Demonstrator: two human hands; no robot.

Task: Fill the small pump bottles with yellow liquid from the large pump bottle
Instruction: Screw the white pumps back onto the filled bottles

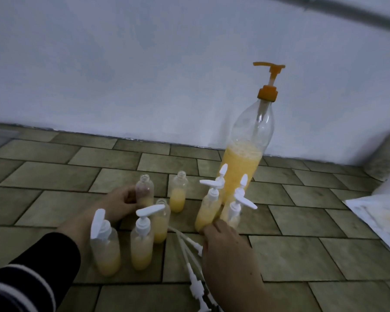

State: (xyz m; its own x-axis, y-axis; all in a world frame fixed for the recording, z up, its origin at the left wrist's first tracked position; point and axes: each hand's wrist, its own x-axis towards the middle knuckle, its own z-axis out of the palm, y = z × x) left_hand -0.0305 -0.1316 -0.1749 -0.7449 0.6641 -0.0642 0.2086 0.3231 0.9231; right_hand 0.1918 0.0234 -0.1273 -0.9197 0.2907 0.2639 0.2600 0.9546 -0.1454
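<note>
The large clear bottle (245,154) with an orange pump stands at the back right, about a third full of yellow liquid. Several small bottles stand on the tiled floor in front of it. My left hand (119,204) grips an uncapped small bottle (144,190) that holds little liquid. Another uncapped bottle (178,192) stands beside it, partly filled. My right hand (225,251) holds the base of a capped, tilted small bottle (208,208) next to another capped one (233,210). Two capped bottles (105,251) (142,242) stand nearest me, with an uncapped one (161,221) behind them.
Loose white pump heads with tubes (189,262) lie on the floor by my right hand. A white sheet (378,219) with yellow stains lies at the right. A white wall (144,75) closes the back. The floor is of olive tiles (302,255).
</note>
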